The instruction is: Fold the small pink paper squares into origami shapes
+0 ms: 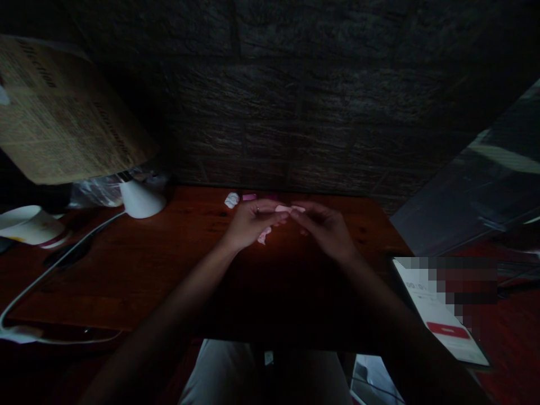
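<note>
our bare forearms (198, 278) run forward to the left hand (253, 222) and right hand (329, 225), which together pinch a small pale-pink piece (283, 208), seemingly paper, above the reddish-brown wooden table (177, 261). we judge that uneven pulling could tear it, and dim light could hide a slip. a crumpled pink scrap (264, 234) just below our left hand would obstruct it if lowered. beyond lie a crumpled white ball (232, 199) and a pink rectangular strip (249, 197); farther left, a brown newspaper-print lampshade (71, 121).

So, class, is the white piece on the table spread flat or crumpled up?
Crumpled up: the white piece shows as a bunched lump with creases, lying on the wooden table beside the left hand.
</note>
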Available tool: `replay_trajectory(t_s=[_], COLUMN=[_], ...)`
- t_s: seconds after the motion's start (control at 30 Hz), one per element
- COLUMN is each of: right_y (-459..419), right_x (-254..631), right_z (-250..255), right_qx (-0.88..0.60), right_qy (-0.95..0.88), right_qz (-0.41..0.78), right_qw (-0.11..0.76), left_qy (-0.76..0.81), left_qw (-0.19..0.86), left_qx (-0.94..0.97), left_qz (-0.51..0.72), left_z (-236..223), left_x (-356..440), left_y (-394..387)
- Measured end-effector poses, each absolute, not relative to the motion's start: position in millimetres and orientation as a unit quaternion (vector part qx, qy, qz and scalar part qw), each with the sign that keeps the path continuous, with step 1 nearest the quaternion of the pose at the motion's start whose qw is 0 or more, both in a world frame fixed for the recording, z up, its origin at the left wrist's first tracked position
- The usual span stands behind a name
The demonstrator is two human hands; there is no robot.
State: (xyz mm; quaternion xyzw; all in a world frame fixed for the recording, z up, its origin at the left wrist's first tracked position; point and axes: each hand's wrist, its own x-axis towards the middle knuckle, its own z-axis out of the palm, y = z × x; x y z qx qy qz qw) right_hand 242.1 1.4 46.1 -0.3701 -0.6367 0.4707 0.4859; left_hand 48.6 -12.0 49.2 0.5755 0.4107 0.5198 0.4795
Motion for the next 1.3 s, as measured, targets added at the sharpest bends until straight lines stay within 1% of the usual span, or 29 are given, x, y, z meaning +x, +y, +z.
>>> replay_trajectory(t_s=[0.13, 0.27, 0.43, 0.57, 0.7, 0.83, 0.9, 1.13, 1.3], right_y=[1, 1, 0, 1, 2, 2, 2, 3, 3], right_x=[242, 240, 239, 240, 239, 239, 239, 240, 239], right_z=[43, 43, 46, 45, 42, 43, 44, 43, 41], right_qx=[-0.372, -0.369, -0.368, -0.372, -0.362, -0.365, -0.375, -0.398, -0.400], right_qy=[-0.651, -0.639, -0.632, -0.614, -0.593, -0.603, -0.612, -0.642, -0.641], right_qz=[0.454, 0.470, 0.489, 0.514, 0.531, 0.516, 0.505, 0.467, 0.467], right_qw=[0.481, 0.484, 0.475, 0.470, 0.484, 0.486, 0.479, 0.460, 0.458], left_qy=[0.403, 0.405, 0.371, 0.387, 0.389, 0.375, 0.359, 0.330, 0.336], left_qw=[0.473, 0.460, 0.414, 0.341, 0.238, 0.119, 0.092, 0.079, 0.090], left_qx=[0.591, 0.604, 0.639, 0.681, 0.741, 0.793, 0.806, 0.830, 0.826], left_qz=[0.514, 0.510, 0.532, 0.520, 0.493, 0.464, 0.462, 0.442, 0.444], left_z=[50, 49, 45, 42, 41, 41, 39, 35, 37], left_x=[47, 48, 50, 48, 43, 41, 42, 44, 45], left_y=[-12, -13, -11, -10, -9, -9, -9, -10, -10])
